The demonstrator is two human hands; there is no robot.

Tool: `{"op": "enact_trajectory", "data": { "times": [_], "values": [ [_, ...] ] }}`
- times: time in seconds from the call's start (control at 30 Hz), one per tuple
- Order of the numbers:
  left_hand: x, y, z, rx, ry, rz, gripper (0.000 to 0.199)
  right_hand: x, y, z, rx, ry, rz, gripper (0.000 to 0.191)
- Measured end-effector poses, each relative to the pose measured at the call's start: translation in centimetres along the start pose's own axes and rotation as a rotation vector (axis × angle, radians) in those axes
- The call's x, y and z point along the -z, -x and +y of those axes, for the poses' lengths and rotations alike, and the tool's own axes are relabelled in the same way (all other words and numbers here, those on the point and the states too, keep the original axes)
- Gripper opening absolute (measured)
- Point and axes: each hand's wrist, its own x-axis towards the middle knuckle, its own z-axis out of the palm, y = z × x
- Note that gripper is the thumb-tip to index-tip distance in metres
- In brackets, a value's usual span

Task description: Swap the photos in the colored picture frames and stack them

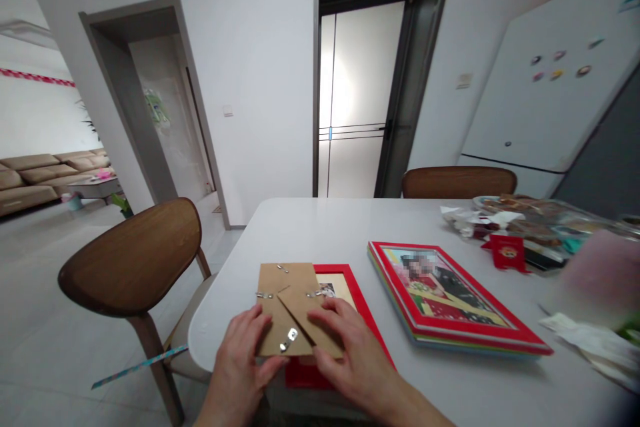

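Observation:
A brown picture-frame backing board (271, 330) with small metal clips and a diagonal stand flap is between my two hands. My left hand (245, 352) grips its left edge, fingers on the face and thumb at the lower edge. My right hand (353, 347) holds the right side, with fingers over the face and thumb near the bottom corner. Beneath it, partly covered, lies a red picture frame (364, 307) with a pale inside and a bit of a photo showing. To the right sits a stack of frames, topped by a red-framed photo (450, 287) of people.
The white table (330, 227) carries a red packet (508, 252), crumpled white tissue (583, 340) and plastic-wrapped items (540, 213) at the right. Wooden chairs stand at the left (135, 257) and far side (460, 182). Behind are a door and a white fridge (545, 93).

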Motion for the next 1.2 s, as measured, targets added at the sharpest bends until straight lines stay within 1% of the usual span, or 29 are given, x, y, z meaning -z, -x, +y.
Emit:
{"op": "enact_trajectory", "data": {
  "times": [0.07, 0.13, 0.2, 0.3, 0.4, 0.5, 0.6, 0.67, 0.73, 0.83, 0.93, 1.2],
  "values": [
    [-2.0, -0.6, 1.8, -0.047, 0.048, -0.043, 0.043, 1.7, 1.2, 1.9, -0.063, 0.012, -0.022, 0.035],
    [-3.8, -0.8, 3.0, -0.051, 0.070, -0.105, 0.045, 2.7, 2.2, 3.7, -0.108, 0.054, -0.038, 0.033],
    [-5.1, -0.9, 3.5, -0.026, 0.067, -0.179, 0.045, 3.1, 2.8, 5.1, -0.123, 0.120, -0.037, 0.032],
    [-6.0, -0.9, 3.7, 0.026, 0.035, -0.297, 0.039, 2.6, 3.0, 6.6, -0.110, 0.224, -0.017, 0.034],
    [-6.1, -1.0, 3.6, 0.043, 0.011, -0.364, 0.025, 1.7, 3.1, 7.6, -0.074, 0.301, -0.005, 0.035],
    [-5.8, -1.0, 3.8, 0.036, 0.005, -0.377, 0.017, 1.1, 3.3, 8.2, -0.027, 0.341, -0.005, 0.035],
    [-5.6, -0.9, 4.3, 0.022, 0.030, -0.416, 0.023, 1.1, 3.2, 8.4, 0.001, 0.353, -0.008, 0.032],
    [-5.5, -0.7, 4.6, 0.026, 0.052, -0.449, 0.031, 1.4, 2.5, 8.3, -0.004, 0.366, -0.004, 0.031],
    [-5.4, -0.5, 4.7, 0.046, 0.063, -0.473, 0.036, 1.6, 1.4, 8.3, -0.037, 0.409, 0.018, 0.030],
    [-5.4, -0.2, 4.5, 0.059, 0.068, -0.496, 0.036, 1.7, -0.3, 8.4, -0.100, 0.499, 0.042, 0.027],
    [-5.5, -0.1, 4.2, 0.055, 0.062, -0.508, 0.032, 1.6, -1.2, 8.8, -0.107, 0.536, 0.009, 0.024],
    [-5.3, -0.1, 4.3, 0.079, 0.062, -0.505, 0.029, 1.7, -1.2, 9.4, -0.105, 0.506, -0.007, 0.019]
  ]
}}
